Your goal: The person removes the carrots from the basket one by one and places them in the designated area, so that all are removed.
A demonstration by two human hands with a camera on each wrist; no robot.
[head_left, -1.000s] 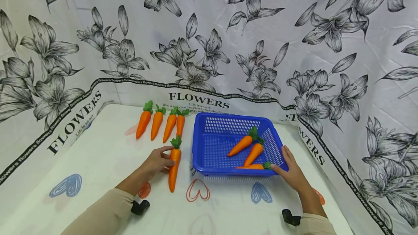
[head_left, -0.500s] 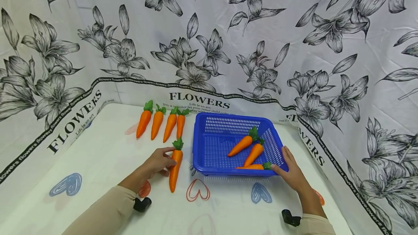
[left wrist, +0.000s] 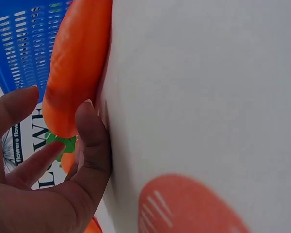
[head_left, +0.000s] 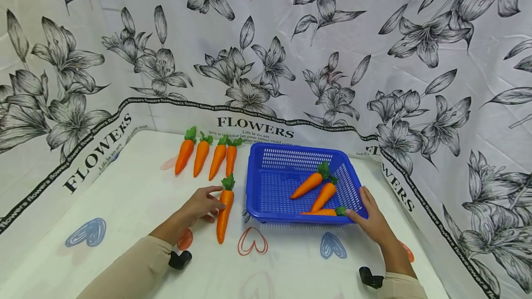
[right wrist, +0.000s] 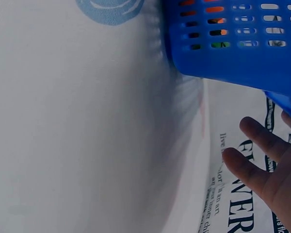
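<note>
In the head view, an orange carrot (head_left: pixel 224 213) with green leaves lies on the table just right of my left hand (head_left: pixel 203 204). That hand's thumb tip overlaps the carrot's side. In the left wrist view, the left-hand fingers (left wrist: pixel 89 126) spread around the carrot's (left wrist: pixel 72 73) leafy end, with a visible gap on one side. My right hand (head_left: pixel 371 218) rests at the front right corner of a blue plastic basket (head_left: pixel 248 188). From the right wrist, its fingers (right wrist: pixel 247 167) look straight and spread beside the basket wall (right wrist: pixel 223 63). Three carrots (head_left: pixel 326 195) lie inside the basket.
Several more carrots (head_left: pixel 201 158) lie in a row at the back left of the white table, leaves toward the back. A flower-printed cloth (head_left: pixel 257 82) hangs behind. Heart drawings (head_left: pixel 252 242) decorate the tabletop.
Across the second the head view shifts slightly. The carrot by my left hand turns or slides only a little, and its leaves sit a touch further right. The right hand and basket stay put.
</note>
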